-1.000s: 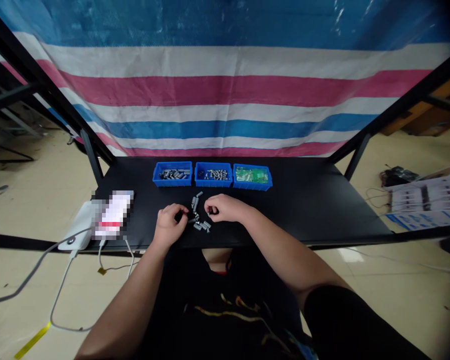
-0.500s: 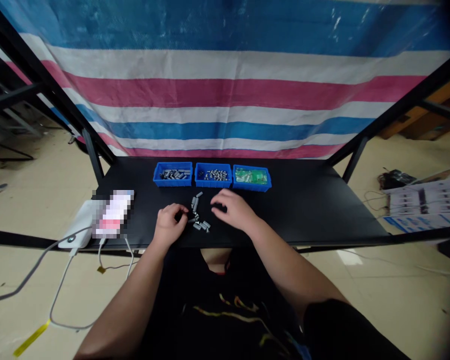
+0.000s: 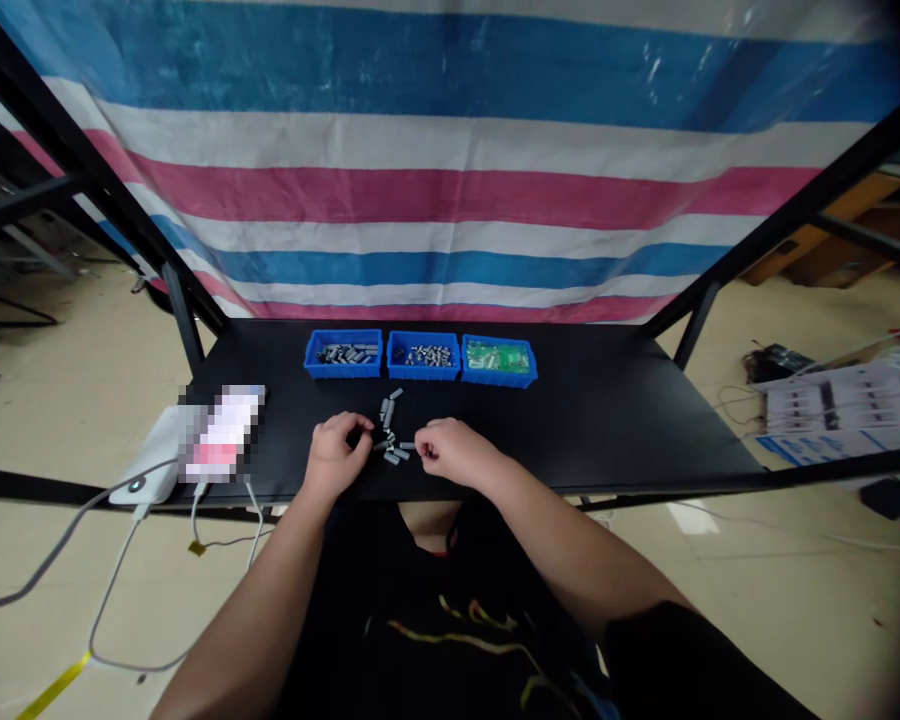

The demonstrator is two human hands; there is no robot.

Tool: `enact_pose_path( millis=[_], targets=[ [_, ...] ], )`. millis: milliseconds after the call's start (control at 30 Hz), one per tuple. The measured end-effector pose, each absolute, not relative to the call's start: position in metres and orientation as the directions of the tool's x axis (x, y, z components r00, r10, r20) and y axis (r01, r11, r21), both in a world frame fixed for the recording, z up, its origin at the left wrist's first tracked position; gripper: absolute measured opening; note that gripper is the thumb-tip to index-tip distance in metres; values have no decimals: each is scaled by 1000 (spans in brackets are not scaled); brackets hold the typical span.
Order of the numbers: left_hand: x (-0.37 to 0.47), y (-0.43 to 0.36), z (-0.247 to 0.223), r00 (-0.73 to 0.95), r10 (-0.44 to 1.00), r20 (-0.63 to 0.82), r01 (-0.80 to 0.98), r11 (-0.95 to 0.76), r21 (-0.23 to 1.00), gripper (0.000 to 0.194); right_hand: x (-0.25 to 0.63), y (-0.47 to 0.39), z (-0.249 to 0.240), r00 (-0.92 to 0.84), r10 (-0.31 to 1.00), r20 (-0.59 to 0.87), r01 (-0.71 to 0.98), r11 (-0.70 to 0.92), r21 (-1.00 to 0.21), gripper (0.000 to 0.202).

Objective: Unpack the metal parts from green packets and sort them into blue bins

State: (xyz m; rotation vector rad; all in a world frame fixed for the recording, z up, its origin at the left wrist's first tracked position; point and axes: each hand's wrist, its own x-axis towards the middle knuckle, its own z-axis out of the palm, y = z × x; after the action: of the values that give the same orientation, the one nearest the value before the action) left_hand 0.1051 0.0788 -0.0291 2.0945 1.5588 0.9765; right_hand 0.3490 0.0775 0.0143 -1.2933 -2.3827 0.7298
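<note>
Small grey metal cylinders (image 3: 387,410) lie in a loose cluster on the black table, with several tiny screw-like pieces among them. My left hand (image 3: 339,448) rests at the left of the cluster, fingers curled and fingertips toward it; a cylinder lies by its thumb tip, and whether the fingers grip it is unclear. At the right of the cluster my right hand (image 3: 454,450) is closed in a pinch, fingertips down among the nearest pieces (image 3: 407,446). What sits between these fingertips is too small to make out.
Behind the hands stand a blue bin of grey cylinders (image 3: 343,372), a blue bin of small screws (image 3: 423,373) and a blue bin of green bagged parts (image 3: 497,379). A phone (image 3: 221,430) and a white power bank (image 3: 150,455) with cables lie at the left. A striped sheet (image 3: 450,190) hangs behind.
My right hand has come down and leftward to the cluster, and its spread fingers have closed into a pinch. My left hand has kept nearly the same pose. The view has shifted slightly.
</note>
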Motion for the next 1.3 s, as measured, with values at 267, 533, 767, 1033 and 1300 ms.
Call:
enact_pose_path(
  millis=[267, 533, 767, 1033, 1300],
  targets=[
    [104, 78, -29, 138, 937, 322, 669, -327, 668, 12, 361, 125, 28, -225, 895, 385, 644, 433, -630, 17],
    [105, 79, -29, 150, 929, 339, 666, -348, 660, 13, 347, 84, 12, -642, 765, 61, 569, 528, -630, 21],
    [105, 78, -28, 148, 934, 326, 654, -339, 676, 13, 336, 123, 40, -621, 742, -254, 754, 476, -453, 16],
    [105, 77, -28, 147, 937, 316, 666, -330, 669, 12, 305, 167, 49, -370, 883, 289, 667, 469, -579, 26],
    [106, 79, -27, 167, 936, 309, 693, -334, 638, 13, 309, 145, 33, -381, 919, -103, 902, 345, -259, 33]
  ],
)
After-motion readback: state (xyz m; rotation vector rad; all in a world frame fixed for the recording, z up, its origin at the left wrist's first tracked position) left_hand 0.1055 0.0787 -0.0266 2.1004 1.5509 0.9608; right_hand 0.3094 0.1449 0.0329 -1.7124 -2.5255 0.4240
